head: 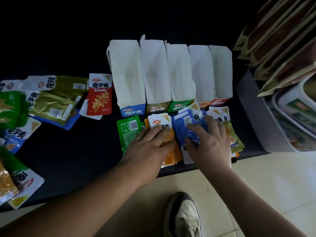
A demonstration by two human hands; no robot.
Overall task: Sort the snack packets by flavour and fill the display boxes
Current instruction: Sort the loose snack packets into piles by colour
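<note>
Five display boxes [169,77] in a row on the dark table [71,151], white insides showing; just in front, left hand [150,147] flat and spread on an orange packet [169,151], gripping nothing; right hand [208,144] splayed flat on a blue packet [186,129]; green packet [128,132] touching the orange one; red packet [100,94] left of the boxes; loose packets [42,105] well apart, farther left.

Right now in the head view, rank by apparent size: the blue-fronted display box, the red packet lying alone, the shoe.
1. Blue-fronted display box, clearly largest.
2. Shoe, though nearness to the camera inflates it and the frame cuts it off.
3. Red packet, smallest.
</note>
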